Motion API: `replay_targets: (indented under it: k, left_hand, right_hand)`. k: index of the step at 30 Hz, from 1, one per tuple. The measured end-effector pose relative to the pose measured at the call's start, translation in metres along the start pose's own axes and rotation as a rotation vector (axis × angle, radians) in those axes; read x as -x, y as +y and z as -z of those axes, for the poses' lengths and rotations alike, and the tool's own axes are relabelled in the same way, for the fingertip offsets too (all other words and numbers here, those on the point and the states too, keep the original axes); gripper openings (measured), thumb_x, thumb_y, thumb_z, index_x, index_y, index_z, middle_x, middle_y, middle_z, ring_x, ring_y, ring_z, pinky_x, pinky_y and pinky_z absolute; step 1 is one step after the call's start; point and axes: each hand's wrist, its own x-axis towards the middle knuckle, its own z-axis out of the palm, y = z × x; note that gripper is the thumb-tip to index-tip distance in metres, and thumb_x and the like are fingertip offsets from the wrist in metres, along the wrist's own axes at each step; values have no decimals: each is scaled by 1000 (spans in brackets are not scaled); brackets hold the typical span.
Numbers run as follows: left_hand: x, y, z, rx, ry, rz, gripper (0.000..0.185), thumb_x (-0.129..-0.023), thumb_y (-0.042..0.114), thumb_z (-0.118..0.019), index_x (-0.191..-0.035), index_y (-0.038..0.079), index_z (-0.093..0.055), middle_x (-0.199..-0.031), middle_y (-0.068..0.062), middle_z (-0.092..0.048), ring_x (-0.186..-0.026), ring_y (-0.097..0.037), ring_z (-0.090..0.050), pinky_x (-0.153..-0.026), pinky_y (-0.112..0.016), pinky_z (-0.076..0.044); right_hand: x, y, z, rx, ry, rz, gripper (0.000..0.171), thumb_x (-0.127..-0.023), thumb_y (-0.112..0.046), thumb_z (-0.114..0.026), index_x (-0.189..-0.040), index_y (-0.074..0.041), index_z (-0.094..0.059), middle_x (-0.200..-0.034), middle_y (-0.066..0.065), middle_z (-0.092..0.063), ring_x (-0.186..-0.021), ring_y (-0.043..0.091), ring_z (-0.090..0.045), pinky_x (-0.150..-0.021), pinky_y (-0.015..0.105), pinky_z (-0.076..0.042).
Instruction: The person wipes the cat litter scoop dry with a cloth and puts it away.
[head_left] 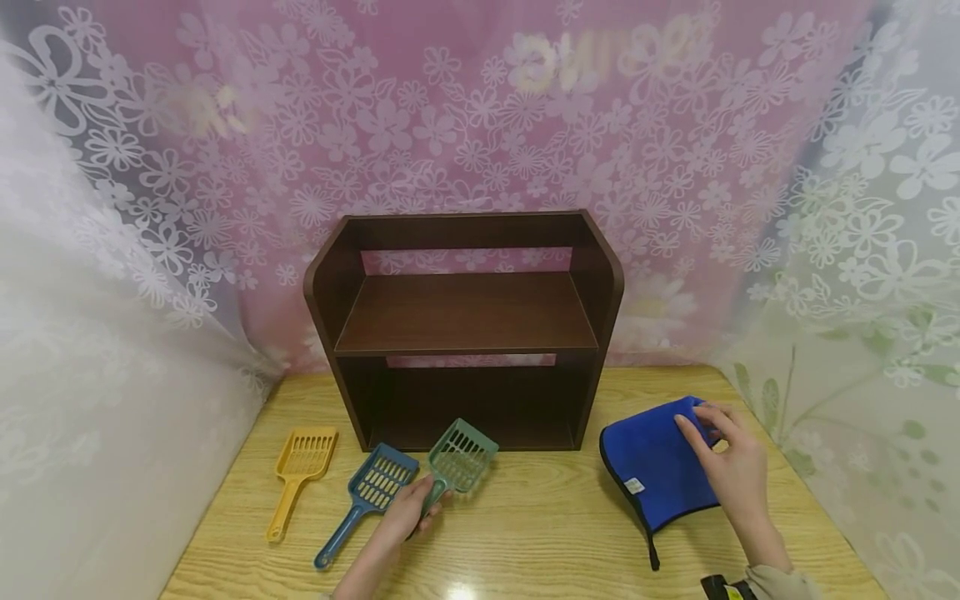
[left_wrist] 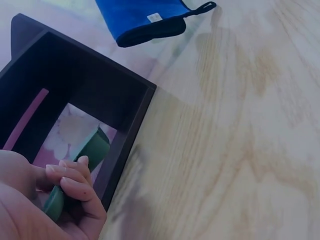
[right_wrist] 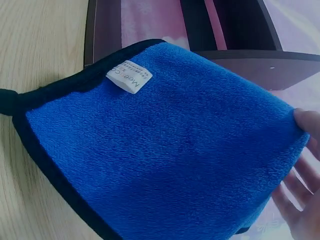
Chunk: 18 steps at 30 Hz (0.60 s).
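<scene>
The left hand (head_left: 411,505) has its fingers curled round the handle of the green scoop (head_left: 463,472), leaving no visible gap. The right hand (head_left: 735,467) pinches the upper edge of the blue cloth (head_left: 660,462) between thumb and fingers, the remaining fingers loosely spread.

The green scoop is at the lower centre of the head view. Its long axis runs diagonally: slotted pan toward the upper right, handle toward the lower left. The blue cloth is at the lower right; it slopes from the pinched edge to a lower corner, where a black loop (head_left: 652,550) points toward the bottom of the frame. A white label (head_left: 634,486) lies near its left edge.

The left forearm enters at the bottom, left of centre, and points to the upper right. The right forearm enters at the lower right and points to the upper left.

The blue scoop (head_left: 365,500) is just left of the left hand; the yellow scoop (head_left: 295,477) is farther left. The brown shelf (head_left: 465,317) stands at frame centre.
</scene>
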Motion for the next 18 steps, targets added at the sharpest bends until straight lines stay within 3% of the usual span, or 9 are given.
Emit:
replay_targets:
  k: [5,9,12,15,18]
  left_hand:
    - [0,6,-2,-3,-11,-8,55,-112,37,-33,-127,-10,-58,-72,4,-49,-53,-3,-39,-52,-19,-34]
    - [1,11,-3,-6,-44,-10,54,-112,38,-33,-129,-8,-57,-74,4,-50,-55,-3,-39,-54,-19,-36]
    - [1,15,-4,-5,-78,-16,55,-112,38,-33,-133,-8,-54,-75,4,-50,-56,-3,-39,-56,-19,-36]
    - [1,17,-6,-9,-96,-24,55,-112,38,-34,-136,-8,-52,-76,3,-50,-56,-4,-39,-57,-19,-36]
    - [0,20,-8,-19,-101,-38,54,-112,37,-34,-136,-8,-53,-77,3,-50,-56,-4,-39,-58,-19,-36]
  right_hand:
    - [-4,1,-4,-65,39,107,25,-83,4,-79,-107,6,-71,-128,17,-64,-126,-3,-49,-103,9,-33]
    - [-5,0,-7,-105,71,79,27,-88,-2,-76,-113,7,-70,-128,-9,-63,-128,-2,-49,-108,13,-33]
    - [-3,-1,-10,-148,104,63,26,-90,-2,-74,-113,8,-69,-125,-21,-56,-122,-6,-50,-104,11,-35]
    - [-3,0,-15,-184,136,91,24,-91,0,-72,-112,10,-67,-120,-18,-54,-117,-6,-51,-102,11,-36]
    - [-4,2,-20,-193,150,148,23,-91,2,-70,-112,12,-66,-113,0,-60,-117,-6,-50,-102,12,-36]
